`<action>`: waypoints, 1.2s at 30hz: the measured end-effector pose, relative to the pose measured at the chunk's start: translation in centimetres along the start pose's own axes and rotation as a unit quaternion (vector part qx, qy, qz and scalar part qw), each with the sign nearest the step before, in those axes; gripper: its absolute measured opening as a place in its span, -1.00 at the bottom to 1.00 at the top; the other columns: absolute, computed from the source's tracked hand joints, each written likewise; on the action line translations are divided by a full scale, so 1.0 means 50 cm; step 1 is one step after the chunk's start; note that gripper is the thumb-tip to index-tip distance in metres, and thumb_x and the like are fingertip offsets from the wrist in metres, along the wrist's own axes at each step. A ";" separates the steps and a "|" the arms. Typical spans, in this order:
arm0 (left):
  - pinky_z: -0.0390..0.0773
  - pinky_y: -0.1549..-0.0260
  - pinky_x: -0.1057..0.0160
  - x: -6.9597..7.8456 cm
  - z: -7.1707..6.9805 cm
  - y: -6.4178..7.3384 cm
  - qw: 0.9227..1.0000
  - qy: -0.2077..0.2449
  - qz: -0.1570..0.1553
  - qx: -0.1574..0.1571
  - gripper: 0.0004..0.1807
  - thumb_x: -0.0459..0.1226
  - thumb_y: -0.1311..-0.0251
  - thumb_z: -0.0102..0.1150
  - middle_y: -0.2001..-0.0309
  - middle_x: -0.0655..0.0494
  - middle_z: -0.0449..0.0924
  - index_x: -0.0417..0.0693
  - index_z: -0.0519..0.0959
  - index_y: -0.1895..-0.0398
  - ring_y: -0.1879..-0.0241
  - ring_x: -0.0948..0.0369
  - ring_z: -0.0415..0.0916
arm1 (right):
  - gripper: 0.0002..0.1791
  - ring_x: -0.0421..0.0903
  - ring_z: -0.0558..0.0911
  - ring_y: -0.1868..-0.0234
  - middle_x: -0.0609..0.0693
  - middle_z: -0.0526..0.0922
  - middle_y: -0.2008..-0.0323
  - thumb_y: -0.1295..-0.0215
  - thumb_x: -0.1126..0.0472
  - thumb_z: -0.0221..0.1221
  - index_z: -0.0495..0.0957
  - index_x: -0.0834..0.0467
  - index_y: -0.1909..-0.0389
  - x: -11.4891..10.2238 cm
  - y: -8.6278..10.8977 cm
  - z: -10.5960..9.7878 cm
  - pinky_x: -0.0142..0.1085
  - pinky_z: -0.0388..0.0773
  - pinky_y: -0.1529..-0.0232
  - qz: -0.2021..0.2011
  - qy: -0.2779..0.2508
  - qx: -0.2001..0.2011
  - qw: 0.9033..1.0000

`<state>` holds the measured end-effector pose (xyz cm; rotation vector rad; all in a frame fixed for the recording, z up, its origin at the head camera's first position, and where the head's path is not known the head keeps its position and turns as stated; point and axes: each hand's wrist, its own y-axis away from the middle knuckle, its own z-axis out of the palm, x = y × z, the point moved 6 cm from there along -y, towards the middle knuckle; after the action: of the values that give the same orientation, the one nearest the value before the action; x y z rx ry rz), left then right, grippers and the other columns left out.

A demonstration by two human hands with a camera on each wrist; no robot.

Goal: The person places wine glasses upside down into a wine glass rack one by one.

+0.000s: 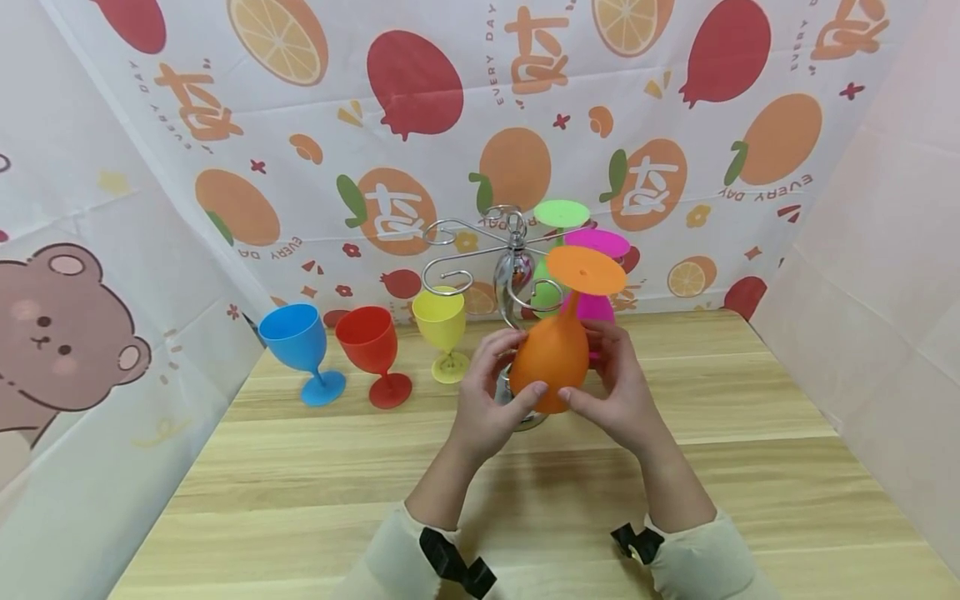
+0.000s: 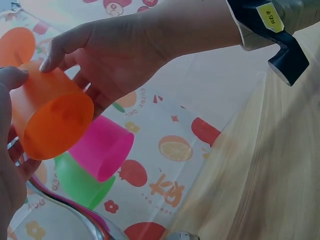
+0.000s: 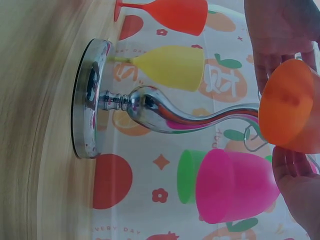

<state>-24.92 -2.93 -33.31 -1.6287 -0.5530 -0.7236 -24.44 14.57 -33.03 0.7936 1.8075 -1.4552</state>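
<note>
An orange plastic goblet (image 1: 551, 365) is upside down between my two hands, its disc foot at the top and its mouth facing down. My left hand (image 1: 486, 396) grips the bowl on the left, thumb on the near side. From the right, my right hand (image 1: 621, 392) holds the same bowl, fingers behind it. The goblet overlaps a shiny metal stand (image 3: 150, 110) with curled wire arms. Behind it, a pink goblet (image 3: 235, 185) and a green goblet (image 2: 82, 182) hang upside down by their feet on the stand, clear of the tabletop.
Blue (image 1: 294, 336), red (image 1: 369, 340) and yellow (image 1: 440, 318) goblets stand upright on the wooden table (image 1: 315, 500), left of the stand. A fruit-printed cloth (image 1: 480, 92) rises along the back edge, with pale cloth walls at both sides.
</note>
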 end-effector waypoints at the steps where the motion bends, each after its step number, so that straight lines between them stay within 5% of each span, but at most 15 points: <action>1: 0.47 -0.24 0.02 0.000 0.001 0.000 1.000 -0.003 -0.001 -0.003 -0.43 -0.28 -0.17 0.35 -0.21 0.03 0.42 -0.06 0.45 -0.27 -0.24 0.09 0.37 | -0.11 0.00 0.47 -0.15 0.06 0.40 -0.22 -0.01 0.49 0.34 0.12 0.20 -0.37 0.000 0.000 0.000 -0.38 0.50 -0.16 -0.002 0.002 0.006 1.000; 17: 0.45 -0.25 0.22 -0.018 0.006 0.000 0.999 -0.025 -0.022 -0.016 -0.37 -0.27 -0.27 0.26 -0.38 0.14 0.37 -0.02 0.35 -0.41 -0.36 0.17 0.34 | -0.20 -0.08 0.48 -0.17 0.03 0.43 -0.24 -0.10 0.37 0.36 0.23 0.13 -0.36 0.002 -0.002 -0.008 -0.39 0.52 -0.16 -0.002 0.057 0.054 0.997; 28: 0.44 -0.26 0.14 -0.026 0.009 -0.005 0.998 -0.024 -0.063 -0.019 -0.33 -0.39 -0.25 0.23 -0.41 0.06 0.34 -0.10 0.28 -0.44 -0.37 0.13 0.33 | -0.23 -0.07 0.50 -0.15 0.00 0.37 -0.22 -0.15 0.36 0.35 0.33 0.01 -0.39 0.014 -0.004 -0.009 -0.40 0.52 -0.17 -0.008 0.093 0.072 0.993; 36: 0.43 -0.28 0.02 -0.036 -0.001 -0.008 0.994 -0.014 -0.103 -0.024 -0.34 -0.27 -0.28 0.25 -0.35 0.08 0.38 0.01 0.26 -0.43 -0.33 0.14 0.37 | -0.22 -0.09 0.50 -0.19 0.04 0.34 -0.21 -0.16 0.37 0.34 0.32 0.05 -0.42 0.011 -0.002 0.002 -0.41 0.48 -0.21 -0.016 0.113 0.067 0.991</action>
<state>-26.45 -2.86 -34.36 -1.6443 -0.7374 -0.8730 -24.84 14.48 -33.45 1.0390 1.9100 -1.5725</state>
